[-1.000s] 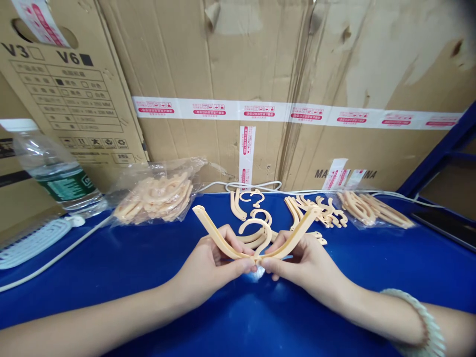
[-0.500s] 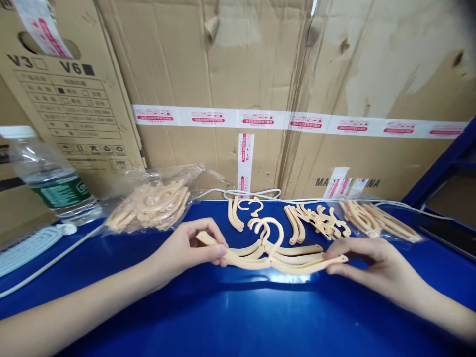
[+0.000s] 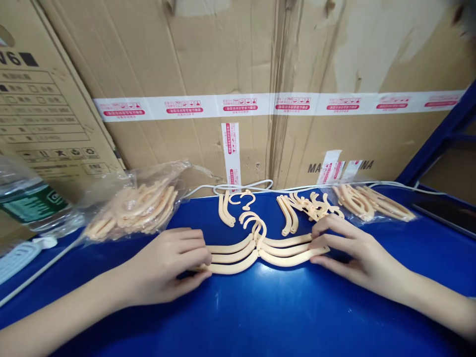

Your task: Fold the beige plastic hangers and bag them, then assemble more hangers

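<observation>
Blue tabletop [image 3: 238, 317] lies beneath the front hanger [image 3: 238, 268], whose left end is gripped between thumb and fingers of the left hand [image 3: 167, 263], its right end pinched by the right hand [image 3: 357, 253]. Best keep both ends level and its arms parallel to the two hangers [image 3: 234, 256] just behind it; loose strips [image 3: 286, 215] lie farther behind it, to the right.

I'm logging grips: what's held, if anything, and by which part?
The front hanger, by its ends: left hand on one, right hand on the other. Any grip on hangers behind: unclear.
</observation>
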Demonstrator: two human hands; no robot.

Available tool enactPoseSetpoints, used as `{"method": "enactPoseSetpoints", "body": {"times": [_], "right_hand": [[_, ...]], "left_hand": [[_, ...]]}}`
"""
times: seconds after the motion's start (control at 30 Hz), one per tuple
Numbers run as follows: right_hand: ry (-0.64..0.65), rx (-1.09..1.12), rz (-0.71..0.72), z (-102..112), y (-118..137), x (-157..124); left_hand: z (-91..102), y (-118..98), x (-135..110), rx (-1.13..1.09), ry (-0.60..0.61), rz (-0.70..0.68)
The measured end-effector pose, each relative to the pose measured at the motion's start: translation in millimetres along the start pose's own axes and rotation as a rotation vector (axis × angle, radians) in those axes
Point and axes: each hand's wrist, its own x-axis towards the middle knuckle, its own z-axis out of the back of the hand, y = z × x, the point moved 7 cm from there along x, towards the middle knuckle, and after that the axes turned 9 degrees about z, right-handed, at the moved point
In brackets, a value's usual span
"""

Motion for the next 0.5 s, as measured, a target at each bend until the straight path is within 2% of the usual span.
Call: {"method": "enactPoseSetpoints", "body": {"times": [0.13,0.27,0.5], "right_hand": [[-0.002,-0.035,-0.030,-1.8,-4.2,-0.3],[0.013,-0.036,-0.047,-3.7,-6.1,1.0],[0.006,-0.049,-0.075,-2.4,-7.6,-1.8]], "left_hand": [[-7.8,-4.4,-4.9,0.195,-0.129,-0.048],[-15.1,-7.1,-9.3,0.263,-0.187,-0.091],[-10.0,-5.2,-5.3,0.002,-0.262,-0.009]]}}
